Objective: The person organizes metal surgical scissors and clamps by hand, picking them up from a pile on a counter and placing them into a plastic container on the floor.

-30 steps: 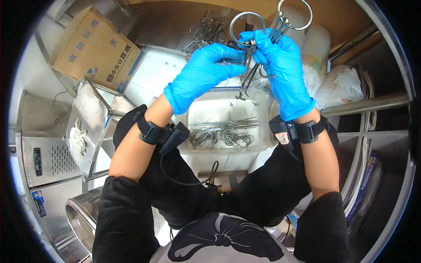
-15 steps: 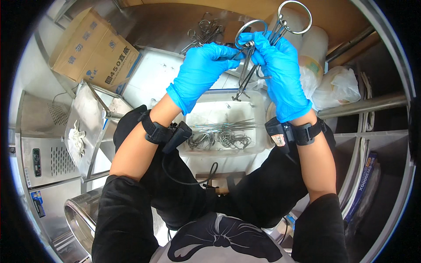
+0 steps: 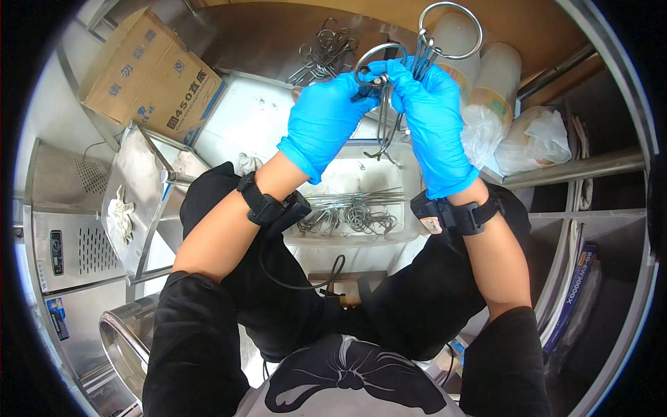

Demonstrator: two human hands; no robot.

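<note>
Both gloved hands have drifted leftward over the last moment, and the left hand (image 3: pixel 323 121) has edged closer to the right hand (image 3: pixel 434 128). From where I stand, the right fingers are curled round a bunch of steel hooks (image 3: pixel 383 128); the left fingers are pinched narrow against it, though I can't tell whether they grip. The hooks hang between the hands, just right of the left fingertips, long axis running down toward the tub (image 3: pixel 354 175). Their left ring (image 3: pixel 379 46) lies by both hands' fingertips; the right ring (image 3: pixel 481 33) rises beyond the right hand. Below, wire pieces (image 3: pixel 375 221) lie crosswise in the tub. Farther off sit a metal heap (image 3: pixel 330 52), bags (image 3: pixel 535 139) and a carton (image 3: pixel 149 83).
</note>
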